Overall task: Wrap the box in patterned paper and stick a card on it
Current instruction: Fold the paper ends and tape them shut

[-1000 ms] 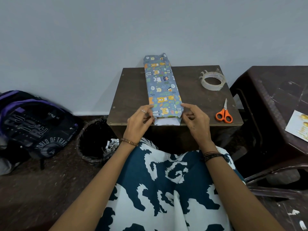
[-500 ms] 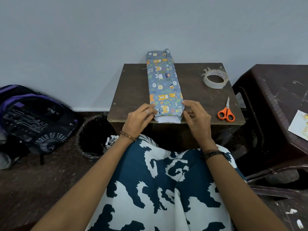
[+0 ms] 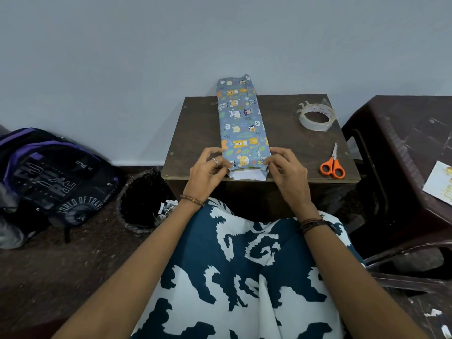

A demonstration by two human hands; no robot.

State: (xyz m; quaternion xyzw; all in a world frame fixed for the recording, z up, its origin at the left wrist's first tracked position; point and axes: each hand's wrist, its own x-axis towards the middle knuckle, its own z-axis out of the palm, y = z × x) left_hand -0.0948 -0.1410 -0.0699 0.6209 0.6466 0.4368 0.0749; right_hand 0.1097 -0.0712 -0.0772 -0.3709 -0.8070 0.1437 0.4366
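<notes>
A long box wrapped in blue animal-patterned paper (image 3: 241,123) lies lengthwise on a small dark wooden table (image 3: 195,133). Its near end is open, with the white inside of the paper (image 3: 245,175) showing at the table's front edge. My left hand (image 3: 209,171) pinches the paper at the near left corner. My right hand (image 3: 286,168) pinches the paper at the near right corner. A pale card with gold print (image 3: 439,183) lies on the dark plastic table at the right.
A clear tape roll (image 3: 316,117) sits at the table's back right, orange-handled scissors (image 3: 332,165) at its right front. A black-lined waste bin (image 3: 141,199) and a dark backpack (image 3: 53,174) stand on the floor to the left. A dark plastic table (image 3: 401,148) flanks the right.
Both hands stay at the near end of the wrapped box, their fingers working the paper's corners inward. The box has not visibly shifted on the table.
</notes>
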